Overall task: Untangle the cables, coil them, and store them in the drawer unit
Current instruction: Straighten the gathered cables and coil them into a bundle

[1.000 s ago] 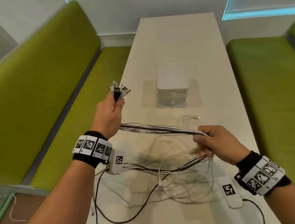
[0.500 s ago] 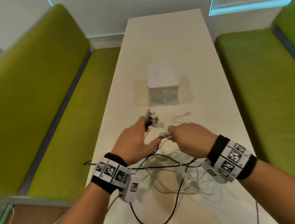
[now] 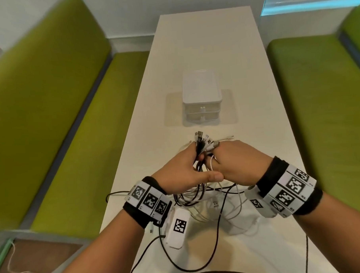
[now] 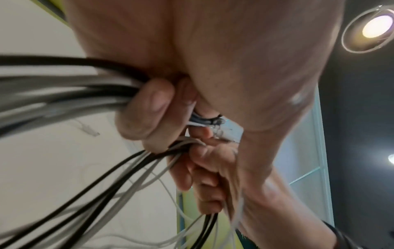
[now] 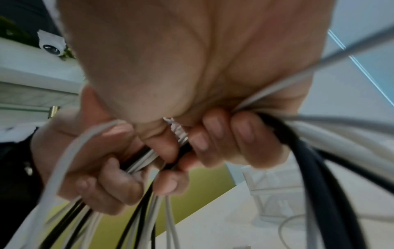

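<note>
A bundle of black and white cables (image 3: 199, 172) is held between both hands above the near part of the white table (image 3: 256, 112). My left hand (image 3: 184, 169) grips the bundle just below its plug ends (image 3: 204, 142), which fan upward. My right hand (image 3: 233, 160) presses against it and grips a loop of the same cables. In the left wrist view my fingers (image 4: 147, 114) curl round the strands (image 4: 64, 94). The right wrist view shows my fingers (image 5: 224, 134) curled round black and white strands (image 5: 319, 143). The white drawer unit (image 3: 202, 90) stands beyond, drawers shut.
Slack cable loops (image 3: 226, 214) hang from the hands and lie on the table near its front edge. One loose white plug end (image 3: 228, 137) lies just behind the hands. Green benches (image 3: 61, 121) run along both sides of the table.
My hands were apart with the bundle stretched between them. The left hand has come down and the right has moved in, so both now meet with the cables folded into a loop.
</note>
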A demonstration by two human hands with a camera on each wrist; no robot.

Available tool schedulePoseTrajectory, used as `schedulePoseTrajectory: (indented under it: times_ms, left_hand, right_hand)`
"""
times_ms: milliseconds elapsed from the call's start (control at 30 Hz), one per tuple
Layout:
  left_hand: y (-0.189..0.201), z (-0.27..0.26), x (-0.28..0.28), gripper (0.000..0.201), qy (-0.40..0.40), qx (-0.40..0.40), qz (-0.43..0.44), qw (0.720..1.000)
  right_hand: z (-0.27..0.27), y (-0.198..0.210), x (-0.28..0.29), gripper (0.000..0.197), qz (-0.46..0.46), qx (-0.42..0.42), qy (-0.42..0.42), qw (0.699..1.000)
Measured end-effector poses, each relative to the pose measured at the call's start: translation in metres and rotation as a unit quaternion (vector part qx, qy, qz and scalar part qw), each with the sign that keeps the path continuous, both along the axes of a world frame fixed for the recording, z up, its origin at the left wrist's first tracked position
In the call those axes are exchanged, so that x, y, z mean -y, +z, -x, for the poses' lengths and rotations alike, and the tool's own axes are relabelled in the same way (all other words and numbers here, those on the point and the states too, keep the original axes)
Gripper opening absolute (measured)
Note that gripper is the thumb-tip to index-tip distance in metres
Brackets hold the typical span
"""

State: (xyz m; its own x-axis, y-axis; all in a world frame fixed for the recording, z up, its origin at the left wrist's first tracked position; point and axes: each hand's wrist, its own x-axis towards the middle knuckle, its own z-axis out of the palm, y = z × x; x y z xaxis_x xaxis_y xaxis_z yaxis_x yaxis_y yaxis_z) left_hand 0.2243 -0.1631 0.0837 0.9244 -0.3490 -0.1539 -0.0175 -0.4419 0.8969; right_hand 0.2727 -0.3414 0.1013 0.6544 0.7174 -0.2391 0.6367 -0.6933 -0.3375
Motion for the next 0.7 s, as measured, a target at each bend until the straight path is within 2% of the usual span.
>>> schedulePoseTrajectory:
  times_ms: [100,167,200,333,400,467,533,600,667,700]
  left_hand:
    - [-0.002,0.0,-0.001,0.028,0.034,0.029,-0.039,0.998]
    - [-0.003,-0.001,-0.007,0.014,0.057,0.004,0.01,0.998]
    - [0.0,-0.002,-0.01,0.015,0.07,0.0,0.036,0.997]
    - [0.021,-0.008,-0.028,0.03,0.142,0.005,0.105,0.984]
    - [0.026,-0.01,-0.041,0.032,0.161,0.01,0.103,0.982]
    - [0.021,-0.012,-0.056,0.03,0.179,0.016,0.087,0.98]
    - [0.01,-0.014,-0.07,0.029,0.208,0.022,0.056,0.976]
    - [-0.003,-0.018,-0.083,0.027,0.235,0.02,0.011,0.972]
    - [-0.01,-0.02,-0.092,0.023,0.231,0.01,-0.06,0.971]
    - [-0.013,-0.02,-0.095,0.021,0.22,-0.001,-0.103,0.97]
  right_hand:
    - [0.003,0.006,0.003,0.02,-0.093,-0.105,-0.025,0.99]
    - [-0.002,0.01,0.01,0.013,-0.156,-0.124,-0.068,0.978]
    - [-0.005,0.011,0.015,0.007,-0.168,-0.121,-0.085,0.975]
    - [-0.009,-0.005,0.034,0.038,-0.203,-0.246,-0.162,0.934]
    - [-0.006,-0.017,0.036,0.043,-0.177,-0.217,-0.179,0.943]
    - [-0.007,-0.018,0.037,0.052,-0.17,-0.146,-0.206,0.953]
    - [-0.011,-0.015,0.038,0.055,-0.199,-0.146,-0.221,0.944]
    - [-0.014,-0.017,0.043,0.052,-0.284,-0.23,-0.23,0.902]
    - [-0.014,-0.021,0.047,0.058,-0.365,-0.33,-0.245,0.836]
    - [-0.015,-0.024,0.048,0.059,-0.366,-0.341,-0.248,0.83]
